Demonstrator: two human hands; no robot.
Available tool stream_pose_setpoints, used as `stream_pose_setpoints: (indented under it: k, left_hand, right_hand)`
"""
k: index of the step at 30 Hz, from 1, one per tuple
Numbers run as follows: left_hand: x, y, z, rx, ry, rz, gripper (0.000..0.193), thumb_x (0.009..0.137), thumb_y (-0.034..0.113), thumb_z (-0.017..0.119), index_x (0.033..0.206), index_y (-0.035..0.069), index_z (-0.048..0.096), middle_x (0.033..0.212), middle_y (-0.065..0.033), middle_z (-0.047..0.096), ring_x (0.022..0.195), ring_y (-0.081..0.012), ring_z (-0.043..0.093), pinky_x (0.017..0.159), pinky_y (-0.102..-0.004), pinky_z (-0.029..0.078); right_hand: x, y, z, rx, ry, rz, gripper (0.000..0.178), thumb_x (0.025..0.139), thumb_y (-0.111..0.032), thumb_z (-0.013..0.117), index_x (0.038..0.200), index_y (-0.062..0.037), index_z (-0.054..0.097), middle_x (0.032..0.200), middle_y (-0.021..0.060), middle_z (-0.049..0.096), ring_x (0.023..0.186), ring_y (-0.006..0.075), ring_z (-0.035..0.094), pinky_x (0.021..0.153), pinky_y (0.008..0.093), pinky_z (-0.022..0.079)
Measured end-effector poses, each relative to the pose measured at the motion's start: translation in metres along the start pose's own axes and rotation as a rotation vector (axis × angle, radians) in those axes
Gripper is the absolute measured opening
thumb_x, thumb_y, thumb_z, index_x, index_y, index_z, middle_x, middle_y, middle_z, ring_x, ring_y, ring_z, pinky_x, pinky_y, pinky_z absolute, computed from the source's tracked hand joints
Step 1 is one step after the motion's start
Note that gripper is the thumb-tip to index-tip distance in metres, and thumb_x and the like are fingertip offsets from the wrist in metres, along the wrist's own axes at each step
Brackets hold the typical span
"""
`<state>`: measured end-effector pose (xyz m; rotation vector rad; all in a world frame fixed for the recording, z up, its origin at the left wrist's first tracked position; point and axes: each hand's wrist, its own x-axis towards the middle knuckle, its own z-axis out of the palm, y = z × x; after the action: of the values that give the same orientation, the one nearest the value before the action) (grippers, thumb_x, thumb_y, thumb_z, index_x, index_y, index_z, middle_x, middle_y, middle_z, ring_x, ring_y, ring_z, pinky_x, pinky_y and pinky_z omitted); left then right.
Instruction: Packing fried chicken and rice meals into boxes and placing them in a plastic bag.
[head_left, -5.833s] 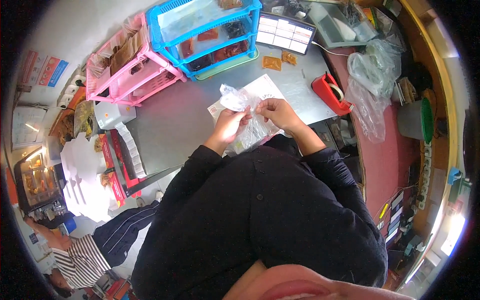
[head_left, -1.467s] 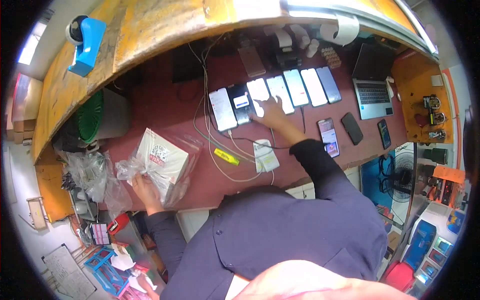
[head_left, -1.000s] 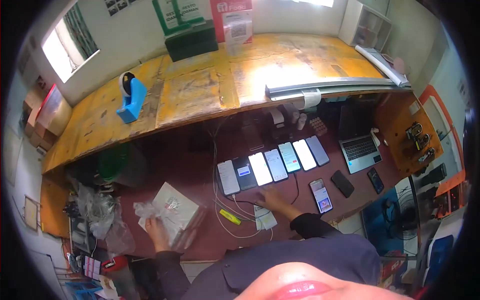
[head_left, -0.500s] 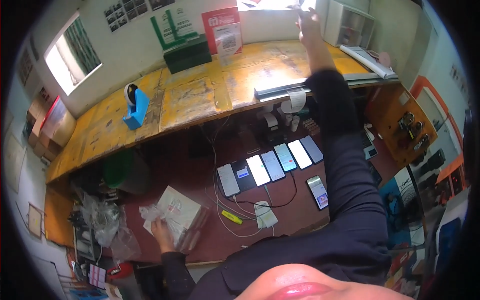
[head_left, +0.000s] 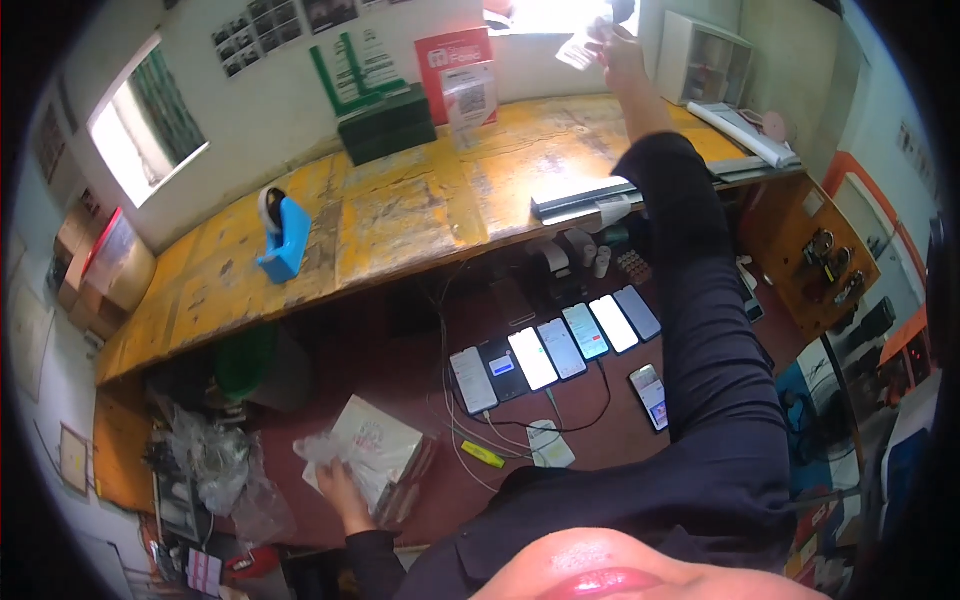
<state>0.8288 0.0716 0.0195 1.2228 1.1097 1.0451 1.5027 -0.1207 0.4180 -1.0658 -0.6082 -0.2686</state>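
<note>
Left hand [head_left: 343, 490], its fingers curled closed, grips the bunched neck of a clear plastic bag [head_left: 322, 448] around a white cardboard box [head_left: 382, 438], which lies on the dark red desk [head_left: 610, 412] to the left of a row of smartphones [head_left: 533, 358]. Right hand [head_left: 623, 58], stretched over the yellow wooden shelf [head_left: 400, 212] to the bright window opening [head_left: 545, 16], appears to pinch a white paper slip [head_left: 577, 50], though glare blurs its fingertips.

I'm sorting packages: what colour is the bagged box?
The box is off-white with reddish print, clearest in the head view.
</note>
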Motion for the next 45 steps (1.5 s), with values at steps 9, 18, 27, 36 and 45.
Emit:
stream_pose_setpoints:
  k: [9,18,27,36,45]
  left_hand:
    - [-0.101,0.178,-0.022,0.555,-0.066,1.111,0.108,0.061,0.047,0.080,0.137,-0.001,0.020,0.140,-0.0229,0.023,0.126,-0.0379,0.029,0.104,-0.0467,0.026]
    - [-0.150,0.109,-0.204,-0.165,-0.470,0.211,0.068,0.078,0.013,0.073,0.135,0.002,0.037,0.118,-0.0102,0.056,0.106,-0.0151,0.053,0.091,-0.0287,0.041]
    - [-0.154,0.057,-0.444,-0.310,0.382,0.112,0.021,0.092,0.012,0.053,0.110,0.001,0.054,0.093,-0.0038,0.062,0.079,-0.0093,0.059,0.070,-0.0232,0.047]
    - [-0.141,0.057,-0.519,-0.447,0.505,0.059,0.023,0.092,0.009,0.052,0.112,-0.001,0.050,0.101,-0.0059,0.061,0.088,-0.0106,0.059,0.077,-0.0237,0.046]
    - [-0.121,0.050,-0.540,-0.444,0.496,0.078,0.021,0.091,0.009,0.053,0.110,-0.001,0.052,0.100,-0.0046,0.060,0.088,-0.0080,0.056,0.077,-0.0233,0.045]
  right_hand:
    - [-0.404,-0.100,0.197,-0.699,-1.695,-0.281,0.024,0.080,-0.030,0.064,0.090,-0.0089,0.063,0.067,0.0123,0.061,0.058,0.0236,0.059,0.058,0.0367,0.047]
    - [-0.678,-0.200,0.349,-0.208,-2.537,-0.941,0.025,0.067,-0.030,0.070,0.077,-0.0075,0.066,0.071,0.0127,0.064,0.070,0.0296,0.063,0.063,0.0395,0.048]
    - [-1.001,0.012,0.544,-0.350,-2.320,-0.109,0.039,0.082,-0.036,0.059,0.092,0.0008,0.064,0.088,0.0212,0.065,0.082,0.0315,0.064,0.072,0.0393,0.048]
    - [-1.090,0.093,0.530,-0.644,-1.530,-0.315,0.062,0.085,-0.056,0.045,0.110,-0.0013,0.061,0.104,0.0312,0.058,0.107,0.0379,0.055,0.092,0.0415,0.040]
    - [-1.105,0.023,0.561,-0.225,-1.831,0.112,0.039,0.081,-0.038,0.062,0.089,0.0001,0.061,0.076,0.0158,0.064,0.072,0.0323,0.062,0.066,0.0396,0.046]
